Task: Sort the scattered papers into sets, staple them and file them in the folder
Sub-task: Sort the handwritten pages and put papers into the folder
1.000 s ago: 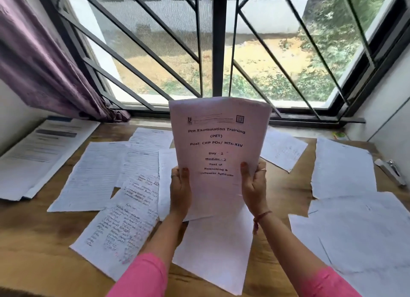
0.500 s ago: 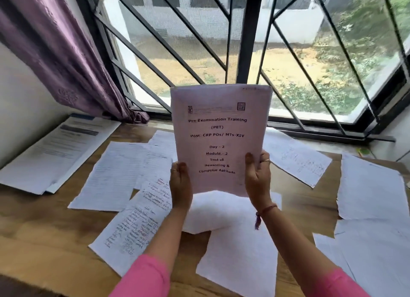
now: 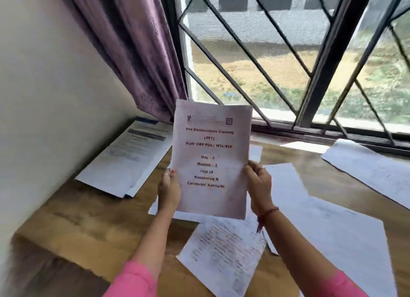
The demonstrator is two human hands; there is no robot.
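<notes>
Holding the printed cover sheet [image 3: 211, 159] upright in front of the face, both hands pinch its lower side edges — left hand [image 3: 169, 191] on the left edge, right hand [image 3: 259, 187] on the right, fingers curled round the paper. It hangs clear of the worktop [image 3: 88, 225], above a handwritten page [image 3: 224, 256] lying nearest the body.

Risks, as I judge: the grip is low on the sheet, so the top could flop fwd and crease. If it's more than one sheet (can't tell), loose pages could slip out before stapling. Setting it down on the wrong pile would mix sets, w/ other white sheets [image 3: 328, 237] just right of it and another [image 3: 366, 166] further off. No stapler in view now, so reaching for it blind could scatter pages.

Beyond, at far left against the wall, lies what looks like the folder [image 3: 126, 161], under the purple curtain [image 3: 133, 48].

Vs 0.5 s ago: view has swung left — more wall & curtain showing, folder closer to the held sheet, right-side papers partly out of frame. Grip unchanged.
</notes>
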